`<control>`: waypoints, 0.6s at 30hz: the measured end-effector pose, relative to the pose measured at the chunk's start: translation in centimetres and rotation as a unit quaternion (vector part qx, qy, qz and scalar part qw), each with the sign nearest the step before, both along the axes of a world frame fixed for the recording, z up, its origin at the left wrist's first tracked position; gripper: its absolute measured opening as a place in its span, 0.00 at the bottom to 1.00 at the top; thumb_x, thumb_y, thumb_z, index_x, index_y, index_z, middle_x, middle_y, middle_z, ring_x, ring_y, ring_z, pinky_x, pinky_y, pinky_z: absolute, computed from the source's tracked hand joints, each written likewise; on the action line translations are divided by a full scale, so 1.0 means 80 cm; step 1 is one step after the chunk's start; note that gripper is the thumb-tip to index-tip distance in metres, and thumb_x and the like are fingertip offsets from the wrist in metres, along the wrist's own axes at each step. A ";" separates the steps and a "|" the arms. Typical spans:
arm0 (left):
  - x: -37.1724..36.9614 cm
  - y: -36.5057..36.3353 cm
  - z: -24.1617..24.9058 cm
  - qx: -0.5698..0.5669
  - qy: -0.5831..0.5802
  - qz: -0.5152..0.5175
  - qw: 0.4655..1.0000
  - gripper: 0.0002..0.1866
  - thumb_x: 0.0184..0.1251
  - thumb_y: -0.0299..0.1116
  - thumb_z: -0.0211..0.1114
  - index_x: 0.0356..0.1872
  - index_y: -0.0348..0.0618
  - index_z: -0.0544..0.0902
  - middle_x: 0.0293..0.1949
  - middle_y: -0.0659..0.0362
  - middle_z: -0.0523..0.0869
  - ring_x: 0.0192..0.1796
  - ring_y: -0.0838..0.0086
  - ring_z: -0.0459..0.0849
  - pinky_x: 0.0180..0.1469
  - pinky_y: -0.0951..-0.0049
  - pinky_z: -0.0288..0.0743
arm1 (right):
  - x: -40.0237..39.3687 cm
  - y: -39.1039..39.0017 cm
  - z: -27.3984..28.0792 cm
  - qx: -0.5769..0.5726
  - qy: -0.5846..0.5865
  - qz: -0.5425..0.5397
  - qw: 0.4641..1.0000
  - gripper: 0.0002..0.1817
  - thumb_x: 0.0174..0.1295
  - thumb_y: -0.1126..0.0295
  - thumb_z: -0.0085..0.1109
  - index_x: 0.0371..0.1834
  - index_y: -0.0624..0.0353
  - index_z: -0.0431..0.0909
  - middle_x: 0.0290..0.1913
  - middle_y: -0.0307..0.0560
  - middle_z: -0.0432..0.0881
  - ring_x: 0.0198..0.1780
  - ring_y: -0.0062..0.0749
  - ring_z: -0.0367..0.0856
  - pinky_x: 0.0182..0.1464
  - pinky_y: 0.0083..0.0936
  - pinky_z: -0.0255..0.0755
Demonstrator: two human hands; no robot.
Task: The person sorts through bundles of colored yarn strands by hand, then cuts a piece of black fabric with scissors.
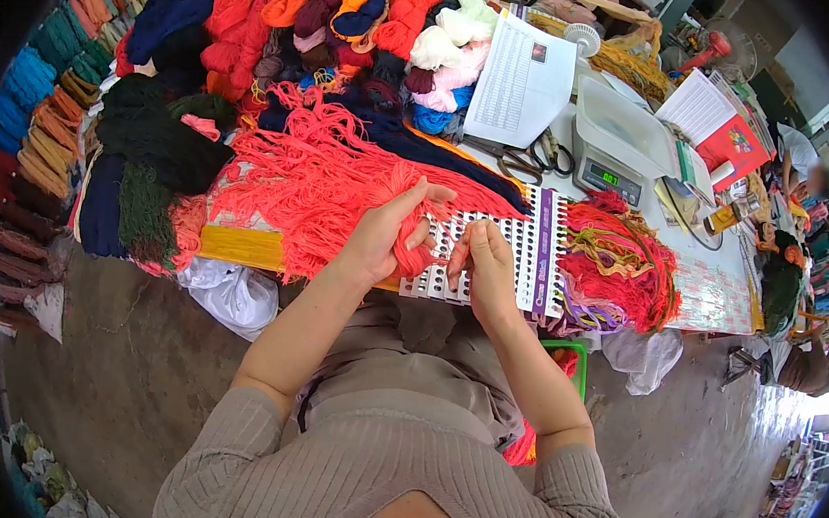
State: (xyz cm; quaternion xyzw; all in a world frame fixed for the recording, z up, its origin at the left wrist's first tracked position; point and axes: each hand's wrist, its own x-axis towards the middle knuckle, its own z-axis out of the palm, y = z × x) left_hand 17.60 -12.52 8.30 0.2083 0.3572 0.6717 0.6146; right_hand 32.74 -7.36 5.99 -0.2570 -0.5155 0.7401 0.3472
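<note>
My left hand [395, 233] is wrapped round a bundle of coral-red yarn [334, 170], whose loose strands spread over the table to the left. Just to the right, my right hand [483, 260] has its thumb and fingers pinched together on some coral strands, over the near edge of white perforated cards [541, 240]. These cards have rows of holes and a purple printed strip. Multicoloured threads [618, 265] hang from the cards' right side. A dark navy skein [423, 148] lies behind the coral yarn.
Behind are piled skeins [303, 7], a printed sheet [521, 82], scissors [551, 155] and a digital scale [616, 173] with a clear plastic tray [625, 120]. Dark green yarn [151, 141] lies at the left. A green basket [577, 355] stands below the table edge. A person [810, 183] is far right.
</note>
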 end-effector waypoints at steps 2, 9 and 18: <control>-0.004 0.000 -0.003 0.024 0.026 -0.030 0.999 0.21 0.74 0.44 0.45 0.49 0.34 0.75 0.31 0.62 0.79 0.14 0.88 0.61 0.23 0.86 0.64 | 0.001 0.000 -0.002 -0.006 -0.008 0.008 1.000 0.18 0.73 0.56 0.35 0.35 0.60 0.66 0.19 0.41 0.71 0.17 0.22 0.68 0.19 0.16 0.64; -0.023 0.000 0.000 -0.034 0.062 -0.090 0.993 0.24 0.74 0.48 0.43 0.40 0.37 0.79 0.16 0.66 0.72 0.10 0.88 0.55 0.16 0.85 0.56 | 0.016 0.005 0.010 0.205 -0.167 0.105 0.959 0.09 0.71 0.67 0.43 0.39 0.61 0.71 0.30 0.41 0.77 0.28 0.21 0.76 0.33 0.17 0.70; -0.308 -0.042 -0.076 0.004 -0.191 0.074 0.979 0.11 0.69 0.37 0.55 0.26 0.46 0.70 0.12 0.71 0.55 0.11 0.86 0.52 0.14 0.83 0.47 | 0.252 0.186 0.056 -0.016 0.307 -0.167 0.937 0.13 0.68 0.69 0.46 0.49 0.67 0.72 0.48 0.52 0.77 0.51 0.35 0.76 0.56 0.31 0.71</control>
